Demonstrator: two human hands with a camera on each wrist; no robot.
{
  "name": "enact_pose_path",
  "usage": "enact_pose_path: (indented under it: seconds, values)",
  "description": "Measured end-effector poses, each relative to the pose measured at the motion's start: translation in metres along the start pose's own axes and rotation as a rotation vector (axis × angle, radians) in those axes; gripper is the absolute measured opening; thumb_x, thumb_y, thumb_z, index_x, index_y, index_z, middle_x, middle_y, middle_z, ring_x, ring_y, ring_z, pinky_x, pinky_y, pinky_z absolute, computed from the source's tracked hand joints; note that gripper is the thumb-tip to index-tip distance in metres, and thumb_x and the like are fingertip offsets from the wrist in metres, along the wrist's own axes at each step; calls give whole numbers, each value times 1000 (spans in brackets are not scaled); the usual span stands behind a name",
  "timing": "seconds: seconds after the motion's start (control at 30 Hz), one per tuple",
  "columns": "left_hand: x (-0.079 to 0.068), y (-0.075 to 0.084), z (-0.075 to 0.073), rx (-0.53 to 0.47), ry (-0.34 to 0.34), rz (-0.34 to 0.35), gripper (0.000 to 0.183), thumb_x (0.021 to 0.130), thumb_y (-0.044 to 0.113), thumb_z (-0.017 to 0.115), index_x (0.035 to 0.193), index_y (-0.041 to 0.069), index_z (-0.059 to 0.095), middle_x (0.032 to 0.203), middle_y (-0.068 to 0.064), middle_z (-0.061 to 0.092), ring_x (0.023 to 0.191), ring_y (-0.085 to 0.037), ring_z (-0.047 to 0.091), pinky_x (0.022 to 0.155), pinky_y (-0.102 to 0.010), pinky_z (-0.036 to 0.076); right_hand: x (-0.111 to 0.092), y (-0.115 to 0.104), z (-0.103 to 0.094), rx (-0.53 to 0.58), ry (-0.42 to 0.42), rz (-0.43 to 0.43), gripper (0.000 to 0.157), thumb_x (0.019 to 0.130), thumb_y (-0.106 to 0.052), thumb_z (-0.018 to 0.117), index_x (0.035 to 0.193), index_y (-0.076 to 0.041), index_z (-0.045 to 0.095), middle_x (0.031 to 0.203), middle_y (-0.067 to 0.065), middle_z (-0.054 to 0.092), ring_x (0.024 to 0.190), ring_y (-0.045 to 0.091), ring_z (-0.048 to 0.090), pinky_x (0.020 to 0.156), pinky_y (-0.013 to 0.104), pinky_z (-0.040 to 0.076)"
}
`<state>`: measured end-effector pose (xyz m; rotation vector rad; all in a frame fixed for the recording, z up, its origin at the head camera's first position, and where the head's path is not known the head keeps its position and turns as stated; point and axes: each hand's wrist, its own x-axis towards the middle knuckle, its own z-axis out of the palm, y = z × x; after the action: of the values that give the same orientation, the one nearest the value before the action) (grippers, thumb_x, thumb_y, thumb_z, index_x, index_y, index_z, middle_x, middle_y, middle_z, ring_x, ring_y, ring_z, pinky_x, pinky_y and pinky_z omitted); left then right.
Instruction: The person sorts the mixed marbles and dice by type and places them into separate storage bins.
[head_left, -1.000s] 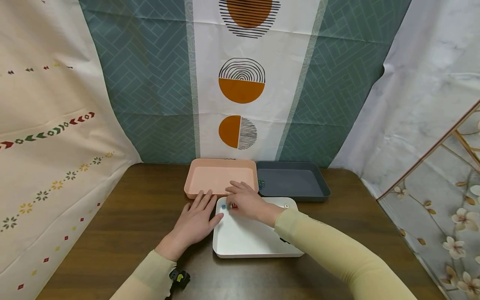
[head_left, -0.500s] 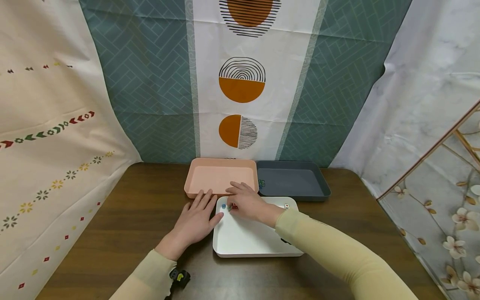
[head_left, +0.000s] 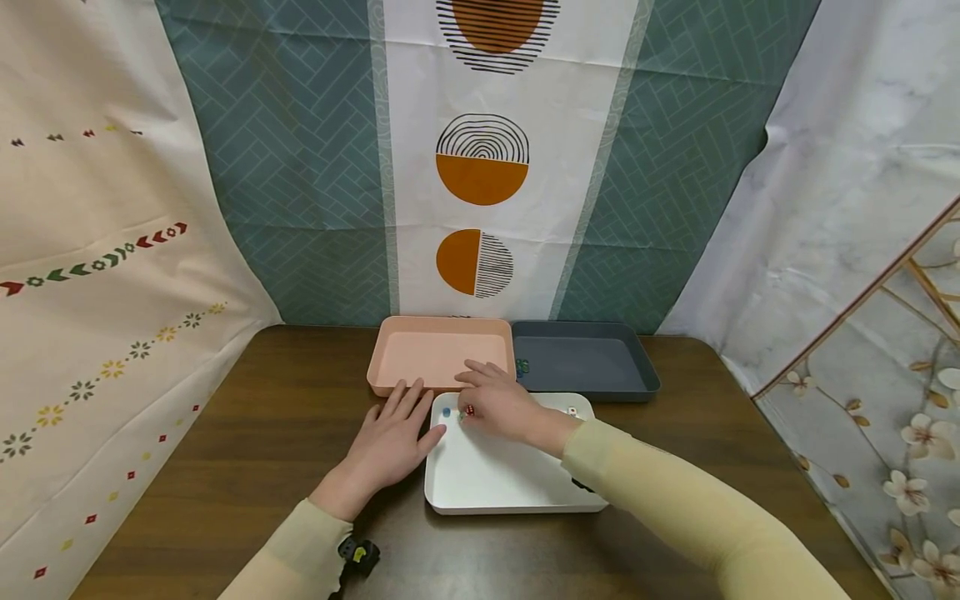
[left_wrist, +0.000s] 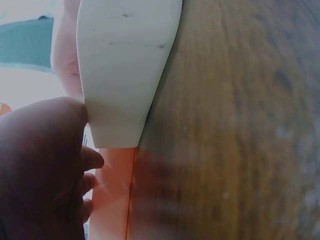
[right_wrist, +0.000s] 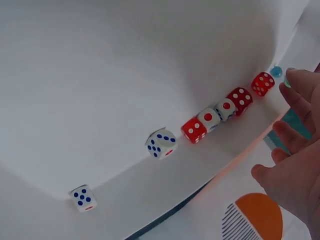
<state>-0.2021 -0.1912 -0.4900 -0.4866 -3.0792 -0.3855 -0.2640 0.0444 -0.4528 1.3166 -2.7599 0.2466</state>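
Note:
A white tray (head_left: 517, 467) holds several red and white dice along its far wall. In the right wrist view they include a red die (right_wrist: 262, 84) at the row's end and a white die (right_wrist: 83, 197) apart from the others. Beside the end die lies a small clear blue bead (right_wrist: 276, 71). My right hand (head_left: 498, 406) reaches into the tray's far left part, its thumb and index finger pinching a small greenish bead (right_wrist: 287, 82), mostly hidden by the fingertips. My left hand (head_left: 393, 437) rests with extended fingers at the tray's left edge, fingertips by the pink tray (head_left: 442, 354).
Behind the white tray, the pink tray and a dark grey tray (head_left: 588, 358) stand side by side. Small green and blue pieces (head_left: 522, 367) lie at the grey tray's left end. A patterned cloth (head_left: 322, 208) hangs behind the wooden table (head_left: 300, 417).
My right forearm has shifted slightly to the right, while the fingers stay at the same spot by the greenish bead. The left hand has not moved.

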Motion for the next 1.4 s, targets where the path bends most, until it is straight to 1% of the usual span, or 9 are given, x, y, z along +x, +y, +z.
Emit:
enact_pose_path:
  seconds: [0.2, 0.3, 0.47, 0.6, 0.73, 0.9, 1.13, 1.27, 1.4]
  values:
    - [-1, 1, 0, -3, -10, -4, 77, 115, 58, 49, 173, 9, 36, 184, -14, 18, 169, -40, 11, 124, -75, 26, -6, 7, -10, 37, 34, 19, 12, 98, -19, 87, 108, -15, 81, 156, 17, 61, 161, 41, 36, 130, 63, 26]
    - [-2, 1, -1, -9, -9, -6, 77, 114, 57, 50, 173, 9, 37, 183, -14, 19, 169, -40, 11, 124, -76, 26, -9, 11, -16, 46, 45, 52, 11, 98, -18, 87, 107, -16, 81, 157, 17, 60, 162, 41, 35, 131, 60, 26]
    - [0, 1, -2, -17, -8, -11, 77, 114, 57, 50, 174, 11, 35, 184, -13, 18, 169, -40, 10, 124, -75, 26, -16, 18, -26, 76, 43, 114, 10, 100, -19, 86, 109, -17, 82, 160, 15, 59, 164, 38, 31, 133, 55, 23]
    - [1, 0, -2, -7, -6, -12, 78, 114, 58, 50, 175, 12, 34, 184, -13, 17, 170, -40, 9, 124, -75, 26, -23, 24, -33, 104, 54, 132, 9, 101, -19, 84, 109, -17, 83, 160, 15, 58, 164, 39, 30, 134, 56, 20]
    - [0, 1, -2, -13, -4, -8, 77, 114, 57, 50, 175, 12, 34, 184, -14, 18, 169, -40, 10, 124, -75, 26, -33, 31, -39, 121, 73, 146, 6, 103, -18, 81, 109, -16, 82, 161, 16, 57, 165, 40, 29, 133, 57, 21]
    - [-2, 1, -1, -26, -1, -1, 76, 115, 56, 51, 174, 10, 35, 183, -15, 18, 169, -41, 11, 124, -76, 26, -41, 39, -43, 76, 91, 173, 4, 103, -18, 81, 107, -18, 82, 161, 16, 57, 164, 37, 30, 132, 55, 26]
    - [-3, 1, -1, -27, -5, -4, 77, 115, 56, 50, 174, 10, 34, 184, -14, 17, 169, -41, 10, 124, -76, 26, -50, 50, -48, 70, 71, 242, 13, 101, -19, 84, 114, -16, 83, 164, 15, 55, 165, 37, 28, 131, 59, 27]
    - [-4, 2, -2, -27, -3, -5, 76, 115, 55, 50, 174, 9, 35, 184, -14, 17, 169, -41, 11, 124, -76, 26, -55, 56, -50, 55, 71, 271, 10, 102, -19, 83, 112, -17, 82, 164, 15, 54, 165, 37, 27, 131, 59, 27]
    - [-4, 3, -3, -28, -6, -5, 76, 115, 55, 50, 173, 9, 36, 184, -14, 17, 169, -41, 10, 124, -76, 26, -61, 62, -51, 47, 95, 278, 8, 101, -17, 84, 109, -17, 82, 162, 17, 56, 164, 41, 29, 130, 61, 28]
